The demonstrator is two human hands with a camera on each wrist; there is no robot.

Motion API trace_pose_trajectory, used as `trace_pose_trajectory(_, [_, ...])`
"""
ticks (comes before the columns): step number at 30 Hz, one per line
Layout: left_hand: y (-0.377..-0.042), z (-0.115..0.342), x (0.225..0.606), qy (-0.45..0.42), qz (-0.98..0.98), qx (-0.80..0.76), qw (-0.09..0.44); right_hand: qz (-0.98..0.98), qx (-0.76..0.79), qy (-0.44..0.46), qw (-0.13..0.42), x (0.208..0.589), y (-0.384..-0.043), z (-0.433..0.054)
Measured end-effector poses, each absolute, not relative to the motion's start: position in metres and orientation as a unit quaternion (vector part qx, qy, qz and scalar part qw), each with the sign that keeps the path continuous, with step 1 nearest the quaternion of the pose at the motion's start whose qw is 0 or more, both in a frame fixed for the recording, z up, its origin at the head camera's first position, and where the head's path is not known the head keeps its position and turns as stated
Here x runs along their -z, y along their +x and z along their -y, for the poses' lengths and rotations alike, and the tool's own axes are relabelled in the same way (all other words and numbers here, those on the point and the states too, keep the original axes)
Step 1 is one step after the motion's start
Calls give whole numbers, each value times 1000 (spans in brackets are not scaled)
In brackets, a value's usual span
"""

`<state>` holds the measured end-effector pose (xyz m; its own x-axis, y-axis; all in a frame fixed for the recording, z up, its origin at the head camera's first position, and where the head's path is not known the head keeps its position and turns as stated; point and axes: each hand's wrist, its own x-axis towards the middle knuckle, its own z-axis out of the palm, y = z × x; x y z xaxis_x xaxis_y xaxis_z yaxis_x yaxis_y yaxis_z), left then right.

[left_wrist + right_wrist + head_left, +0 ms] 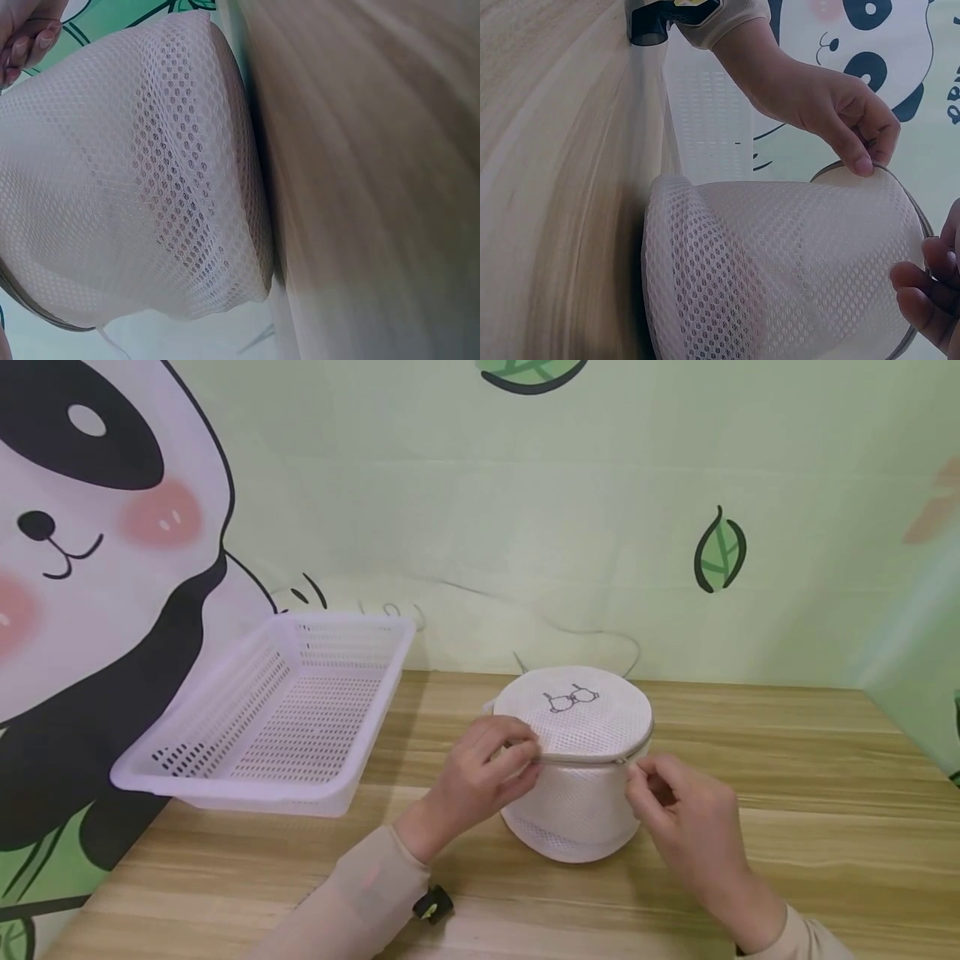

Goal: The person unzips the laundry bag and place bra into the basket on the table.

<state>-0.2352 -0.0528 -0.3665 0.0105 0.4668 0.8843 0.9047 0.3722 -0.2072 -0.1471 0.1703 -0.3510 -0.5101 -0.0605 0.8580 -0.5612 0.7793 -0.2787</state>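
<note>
A white mesh laundry bag point(573, 810), shaped like a drum, stands upright on the table. Its round lid point(577, 727) carries a small line drawing, and a grey zipper point(577, 758) runs round the rim. My left hand point(483, 772) pinches the rim at the front left, thumb against the edge in the right wrist view. At the front right, my right hand point(690, 827) pinches the zipper pull point(622, 762), mostly covered by the fingertips. The left wrist view is filled by the bag's mesh side point(150, 172). What the bag contains cannot be made out.
To the left, a white plastic basket point(341, 789) with slotted walls sits on the wooden table point(840, 860). A wall sheet point(420, 510) printed with a panda and leaves rises behind. A black device point(433, 904) is at the left forearm.
</note>
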Motion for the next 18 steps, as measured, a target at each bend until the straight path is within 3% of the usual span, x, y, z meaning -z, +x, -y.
trace_pose_trajectory(18, [-239, 57, 367, -506, 668, 237, 492, 832, -266, 173, 455, 351, -147, -172])
